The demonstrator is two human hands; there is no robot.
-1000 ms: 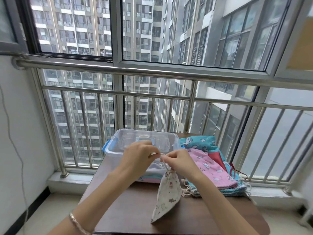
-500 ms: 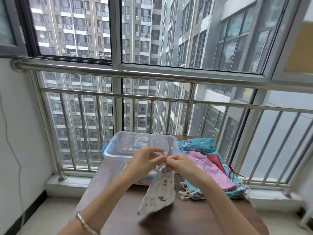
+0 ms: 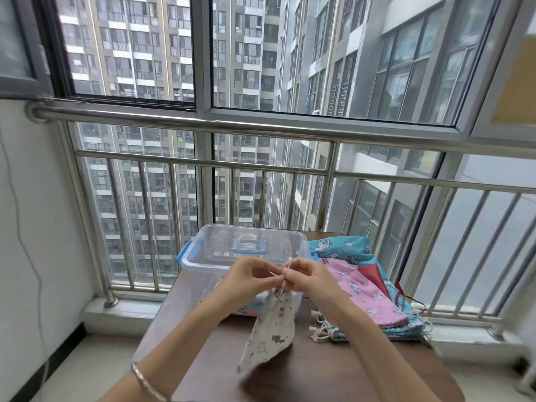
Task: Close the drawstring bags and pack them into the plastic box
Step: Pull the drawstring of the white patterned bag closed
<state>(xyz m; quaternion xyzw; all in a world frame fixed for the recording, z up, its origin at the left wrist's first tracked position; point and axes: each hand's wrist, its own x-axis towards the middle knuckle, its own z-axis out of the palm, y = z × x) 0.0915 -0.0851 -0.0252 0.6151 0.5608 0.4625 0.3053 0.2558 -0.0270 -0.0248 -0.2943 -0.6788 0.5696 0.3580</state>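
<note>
A white printed drawstring bag (image 3: 271, 332) hangs above the brown table (image 3: 319, 369), its neck gathered tight. My left hand (image 3: 249, 278) and my right hand (image 3: 307, 275) meet just over that neck, each pinching the bag's cord. Behind them stands the clear plastic box (image 3: 208, 258) with blue latches; some pink and light fabric shows through its front wall low down. A pile of flat bags (image 3: 362, 288), pink on top over turquoise ones, lies to the right of the box.
A steel railing (image 3: 261, 166) and window run close behind the table. A white wall (image 3: 34, 227) with a hanging cable stands at the left. Loose cream cord ends (image 3: 320, 329) trail off the pile's front edge.
The bag swung from hanging straight down to slanting left, then settled. Both hands stayed together at its neck, working the cord.
</note>
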